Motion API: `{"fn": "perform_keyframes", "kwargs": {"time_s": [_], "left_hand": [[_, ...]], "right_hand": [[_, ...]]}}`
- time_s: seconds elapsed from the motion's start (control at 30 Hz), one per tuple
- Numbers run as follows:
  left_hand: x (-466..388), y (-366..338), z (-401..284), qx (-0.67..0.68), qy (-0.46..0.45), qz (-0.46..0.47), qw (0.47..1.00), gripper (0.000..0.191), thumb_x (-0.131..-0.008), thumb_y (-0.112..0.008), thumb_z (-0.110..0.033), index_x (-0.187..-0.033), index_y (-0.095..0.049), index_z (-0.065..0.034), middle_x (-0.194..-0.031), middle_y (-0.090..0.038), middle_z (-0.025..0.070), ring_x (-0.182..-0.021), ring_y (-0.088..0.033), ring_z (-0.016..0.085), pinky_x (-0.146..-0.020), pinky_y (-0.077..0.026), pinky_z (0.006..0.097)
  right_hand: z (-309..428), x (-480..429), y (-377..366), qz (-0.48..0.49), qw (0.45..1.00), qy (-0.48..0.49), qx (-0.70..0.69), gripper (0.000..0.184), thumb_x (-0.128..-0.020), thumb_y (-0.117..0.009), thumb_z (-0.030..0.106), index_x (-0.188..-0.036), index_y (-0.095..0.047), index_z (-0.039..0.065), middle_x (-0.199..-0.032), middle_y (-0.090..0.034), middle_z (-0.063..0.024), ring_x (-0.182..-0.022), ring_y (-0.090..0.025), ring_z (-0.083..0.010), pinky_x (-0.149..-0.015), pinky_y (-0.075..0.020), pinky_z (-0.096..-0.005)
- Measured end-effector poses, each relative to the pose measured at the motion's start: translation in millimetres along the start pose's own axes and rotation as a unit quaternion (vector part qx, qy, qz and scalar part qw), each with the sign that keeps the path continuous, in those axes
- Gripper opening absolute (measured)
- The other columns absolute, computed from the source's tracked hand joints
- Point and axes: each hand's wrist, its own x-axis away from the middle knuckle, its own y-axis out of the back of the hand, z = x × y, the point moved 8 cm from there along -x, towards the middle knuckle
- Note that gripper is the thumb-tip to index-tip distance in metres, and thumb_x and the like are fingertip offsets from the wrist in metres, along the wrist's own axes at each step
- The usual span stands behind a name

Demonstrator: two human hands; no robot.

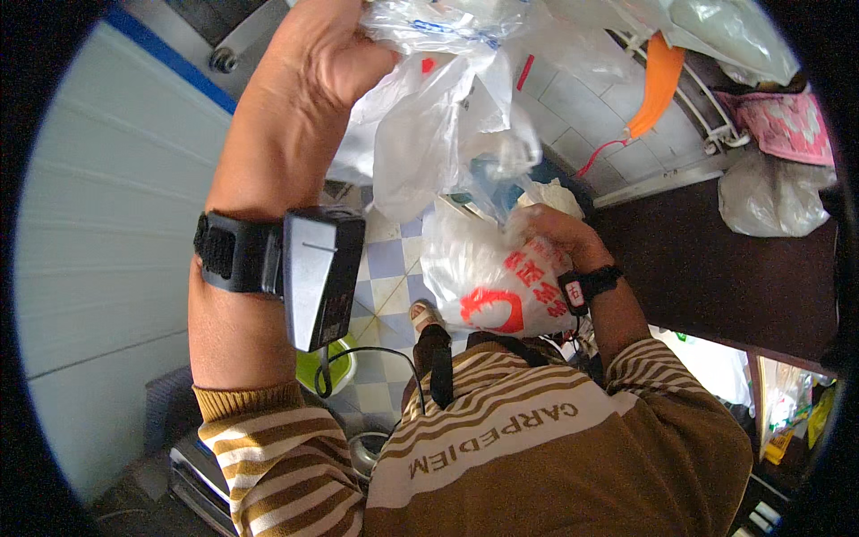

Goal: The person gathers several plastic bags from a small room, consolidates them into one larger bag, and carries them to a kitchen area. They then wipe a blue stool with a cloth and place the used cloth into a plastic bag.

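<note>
My left hand (356, 60) is raised at the top of the view, against a bunch of clear plastic bags (443, 33) with blue print; its fingers are mostly cut off or hidden. Below those hang more translucent white bags (416, 148). My right hand (550, 228) is closed on the gathered top of a large white plastic bag (456, 262) with red print, which hangs in front of my body. Something blue and a pale crumpled item show at that bag's mouth, partly covered by film.
An orange strip (658, 87) with a red cord hangs by a white rack (725, 137). A pink cloth (785, 124) and a filled clear bag (772, 194) hang over a dark brown panel (711, 268). A green basin (342, 369) stands on the checkered floor; a pale ribbed wall (121, 201) rises at left.
</note>
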Motion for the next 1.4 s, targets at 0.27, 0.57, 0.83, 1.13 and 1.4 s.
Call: {"fn": "perform_keyframes", "kwargs": {"time_s": [0.27,0.57,0.83,1.13,1.4], "left_hand": [[12,29,-66,-0.056,-0.128,-0.084,0.987,0.034,-0.092,-0.05,-0.002,-0.125,-0.057,0.0026,-0.121,-0.065,0.0139,-0.109,-0.064,0.026,-0.101,-0.051,0.0375],[65,-12,-98,-0.542,-0.29,-0.196,0.764,0.06,-0.077,-0.049,0.012,-0.137,-0.045,0.0091,-0.136,-0.054,0.0202,-0.123,-0.055,0.026,-0.109,-0.041,0.0333],[88,-12,-87,-0.373,-0.334,-0.175,0.848,0.043,-0.095,-0.054,0.0,-0.137,-0.044,0.0054,-0.137,-0.051,0.0192,-0.125,-0.051,0.029,-0.11,-0.042,0.0427],[117,9,-86,-0.089,-0.293,-0.123,0.944,0.047,-0.099,-0.054,-0.008,-0.142,-0.04,0.0058,-0.138,-0.05,0.0241,-0.124,-0.053,0.028,-0.112,-0.042,0.043],[238,99,-16,-0.126,-0.228,-0.391,0.883,0.051,-0.097,-0.056,-0.022,-0.139,-0.044,0.0037,-0.134,-0.053,0.0199,-0.123,-0.054,0.028,-0.108,-0.045,0.0441]], "right_hand": [[-17,78,51,-0.282,0.828,0.172,-0.453,0.046,-0.102,-0.049,0.04,-0.127,-0.058,0.003,-0.121,-0.065,-0.0114,-0.106,-0.065,-0.022,-0.091,-0.0546,-0.0373],[47,60,66,-0.312,0.675,0.332,-0.58,0.045,-0.097,-0.053,0.028,-0.136,-0.053,0.006,-0.129,-0.061,-0.0122,-0.112,-0.063,-0.0283,-0.097,-0.0535,-0.0393],[108,125,92,-0.538,0.689,0.424,-0.237,0.045,-0.08,-0.047,-0.01,-0.121,-0.062,0.003,-0.114,-0.066,-0.0102,-0.101,-0.064,-0.02,-0.092,-0.0508,-0.0313],[158,168,100,-0.678,0.574,0.458,-0.034,0.043,-0.075,-0.051,-0.014,-0.113,-0.066,0.002,-0.112,-0.065,-0.0057,-0.099,-0.061,-0.0161,-0.092,-0.0469,-0.0279],[211,193,70,-0.693,0.52,0.483,0.127,0.043,-0.075,-0.053,-0.009,-0.113,-0.067,0.005,-0.107,-0.067,-0.0084,-0.102,-0.062,-0.0167,-0.092,-0.0469,-0.0291]]}}
